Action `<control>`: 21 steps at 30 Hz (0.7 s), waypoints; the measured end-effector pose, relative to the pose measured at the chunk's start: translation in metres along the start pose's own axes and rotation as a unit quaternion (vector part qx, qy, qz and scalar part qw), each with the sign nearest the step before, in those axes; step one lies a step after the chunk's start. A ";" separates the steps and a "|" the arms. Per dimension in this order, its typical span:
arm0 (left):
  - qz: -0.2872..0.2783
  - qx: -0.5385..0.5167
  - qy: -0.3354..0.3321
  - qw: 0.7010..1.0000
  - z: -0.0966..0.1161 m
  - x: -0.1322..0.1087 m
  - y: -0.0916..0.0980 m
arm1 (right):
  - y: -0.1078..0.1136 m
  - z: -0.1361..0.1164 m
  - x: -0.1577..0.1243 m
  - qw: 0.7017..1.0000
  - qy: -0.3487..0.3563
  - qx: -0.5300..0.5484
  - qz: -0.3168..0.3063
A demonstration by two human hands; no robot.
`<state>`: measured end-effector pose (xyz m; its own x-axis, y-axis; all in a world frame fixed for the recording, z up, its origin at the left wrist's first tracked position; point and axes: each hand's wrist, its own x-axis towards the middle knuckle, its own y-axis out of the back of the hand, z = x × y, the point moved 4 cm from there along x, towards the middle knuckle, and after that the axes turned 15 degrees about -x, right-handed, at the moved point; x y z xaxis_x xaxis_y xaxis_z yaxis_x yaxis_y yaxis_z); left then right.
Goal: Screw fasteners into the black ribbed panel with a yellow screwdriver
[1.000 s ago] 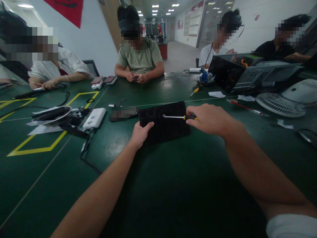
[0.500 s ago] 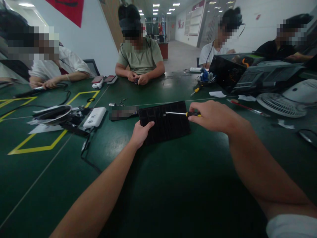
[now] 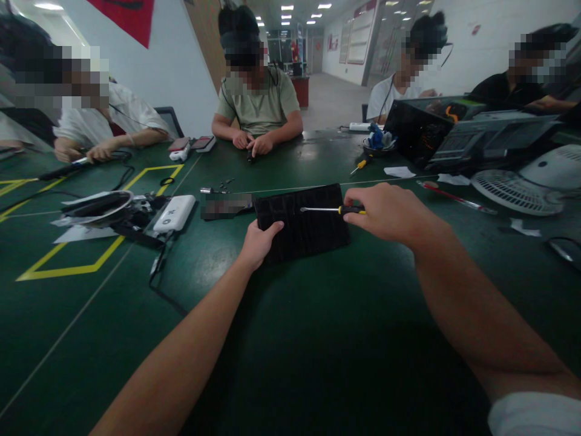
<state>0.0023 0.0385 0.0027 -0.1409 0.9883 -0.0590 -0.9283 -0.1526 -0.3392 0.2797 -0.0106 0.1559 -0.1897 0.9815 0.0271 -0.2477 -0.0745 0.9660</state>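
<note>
My left hand [image 3: 262, 244] grips the left edge of a black, flat, rectangular panel [image 3: 313, 233] with ridged lines on its face. The thumb lies on top and the other fingers go underneath, out of sight. In my right hand [image 3: 385, 212] is a screwdriver [image 3: 333, 210] with a black and yellow handle, pinched between thumb and fingers. Its metal shaft points left, low over the panel, with the tip near the panel's middle. Whether the tip touches the surface I cannot tell. A dark flat piece [image 3: 227, 206], partly blurred out, lies left of the panel.
Small metal parts [image 3: 222, 186] lie beyond the panel. A white power bank [image 3: 175, 214] with a cable sits left, beside a round-rimmed device [image 3: 102, 212]. Right are another screwdriver [image 3: 362, 165], a red pen [image 3: 454, 197], a white fan [image 3: 521, 181] and a computer case [image 3: 467, 142]. Several people sit around.
The screwdriver and my right hand have shifted very slightly left. My left hand and the panel keep their place. Across the table, a co-worker's hands have moved over a small dark item.
</note>
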 end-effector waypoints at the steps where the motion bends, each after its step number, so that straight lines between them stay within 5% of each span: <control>1: -0.001 0.000 -0.001 1.000 0.000 0.000 0.000 | 0.000 0.000 0.000 1.000 -0.001 0.000 -0.001; 21: 0.010 0.003 0.005 1.000 0.000 -0.002 0.000 | 0.003 -0.004 -0.002 1.000 -0.004 -0.008 -0.025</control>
<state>0.0027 0.0363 0.0031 -0.1555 0.9850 -0.0742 -0.9276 -0.1715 -0.3318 0.2750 -0.0133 0.1581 -0.1687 0.9855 -0.0181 -0.2722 -0.0290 0.9618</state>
